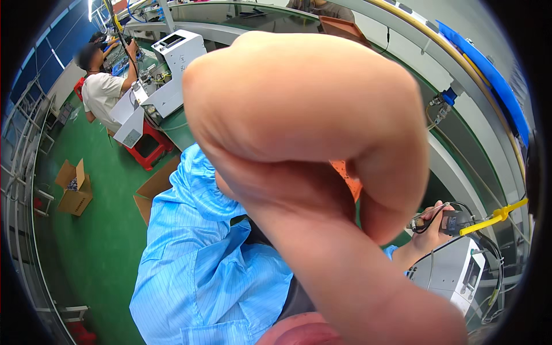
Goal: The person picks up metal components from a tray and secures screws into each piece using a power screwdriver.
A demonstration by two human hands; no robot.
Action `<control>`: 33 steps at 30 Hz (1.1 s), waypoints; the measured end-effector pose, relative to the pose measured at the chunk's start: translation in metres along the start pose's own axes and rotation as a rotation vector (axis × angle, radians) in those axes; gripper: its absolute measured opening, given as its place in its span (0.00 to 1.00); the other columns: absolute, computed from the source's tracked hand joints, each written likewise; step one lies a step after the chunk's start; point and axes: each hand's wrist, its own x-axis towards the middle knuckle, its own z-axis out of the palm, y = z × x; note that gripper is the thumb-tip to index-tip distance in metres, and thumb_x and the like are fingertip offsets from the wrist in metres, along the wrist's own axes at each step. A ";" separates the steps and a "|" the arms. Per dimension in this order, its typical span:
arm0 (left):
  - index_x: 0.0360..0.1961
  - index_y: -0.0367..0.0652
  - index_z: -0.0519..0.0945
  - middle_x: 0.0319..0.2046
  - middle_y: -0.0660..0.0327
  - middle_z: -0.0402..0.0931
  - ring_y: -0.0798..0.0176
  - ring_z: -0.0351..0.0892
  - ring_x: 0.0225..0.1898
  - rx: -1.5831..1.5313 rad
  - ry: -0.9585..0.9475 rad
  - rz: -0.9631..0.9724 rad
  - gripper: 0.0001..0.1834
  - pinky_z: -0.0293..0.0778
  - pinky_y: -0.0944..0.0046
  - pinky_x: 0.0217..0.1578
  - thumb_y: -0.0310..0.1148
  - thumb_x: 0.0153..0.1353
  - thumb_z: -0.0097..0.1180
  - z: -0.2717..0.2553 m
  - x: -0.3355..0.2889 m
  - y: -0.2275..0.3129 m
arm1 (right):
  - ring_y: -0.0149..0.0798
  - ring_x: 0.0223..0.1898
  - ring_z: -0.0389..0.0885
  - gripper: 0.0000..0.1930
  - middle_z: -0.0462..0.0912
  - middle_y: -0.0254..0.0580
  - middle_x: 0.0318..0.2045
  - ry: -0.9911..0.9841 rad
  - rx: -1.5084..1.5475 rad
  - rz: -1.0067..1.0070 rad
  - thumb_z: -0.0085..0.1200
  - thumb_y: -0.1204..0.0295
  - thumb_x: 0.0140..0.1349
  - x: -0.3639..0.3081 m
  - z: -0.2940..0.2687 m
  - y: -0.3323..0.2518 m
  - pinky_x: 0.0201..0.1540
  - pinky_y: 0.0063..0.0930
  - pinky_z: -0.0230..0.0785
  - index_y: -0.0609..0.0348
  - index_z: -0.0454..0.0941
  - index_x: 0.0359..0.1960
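My left hand point(299, 103) is raised very close to the camera and fills the middle of the view. Its fingers are curled over, and the thumb stretches toward the lower right. Nothing shows in the gap between finger and thumb except an orange surface point(348, 179) behind. At the right, my right hand point(432, 225) is closed around a dark cylindrical tool point(454, 222) with a cable; its exact kind is unclear. Both arms wear light blue striped sleeves point(195, 253). My raised hand hides most of the area in front of me.
Beside the tool is a yellow strap-like piece point(494, 218). Below it stands a white-grey machine point(451, 270) among cables. A conveyor frame point(397, 23) curves across the top and right. Far left, a person point(104, 89) sits by another white machine point(178, 69); a cardboard box point(75, 192) stands on the green floor.
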 end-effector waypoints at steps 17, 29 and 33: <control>0.21 0.46 0.78 0.21 0.66 0.79 0.67 0.73 0.20 0.121 0.037 0.090 0.18 0.63 0.69 0.22 0.43 0.63 0.65 0.016 0.012 -0.012 | 0.27 0.22 0.73 0.06 0.77 0.41 0.27 -0.007 0.032 0.019 0.54 0.81 0.70 -0.002 -0.003 0.003 0.28 0.19 0.67 0.62 0.73 0.45; 0.20 0.43 0.78 0.19 0.66 0.77 0.68 0.72 0.17 -0.088 0.216 0.151 0.24 0.63 0.70 0.19 0.50 0.61 0.69 0.045 -0.003 -0.047 | 0.30 0.24 0.75 0.05 0.77 0.39 0.29 -0.008 0.050 0.031 0.54 0.82 0.69 -0.001 0.019 -0.005 0.27 0.21 0.67 0.61 0.78 0.43; 0.21 0.47 0.75 0.18 0.71 0.70 0.73 0.69 0.18 0.167 0.175 0.389 0.30 0.63 0.71 0.22 0.66 0.58 0.58 0.010 -0.017 -0.018 | 0.28 0.21 0.76 0.07 0.81 0.41 0.26 0.097 -0.032 0.102 0.60 0.82 0.64 0.000 0.014 -0.015 0.24 0.21 0.69 0.61 0.77 0.41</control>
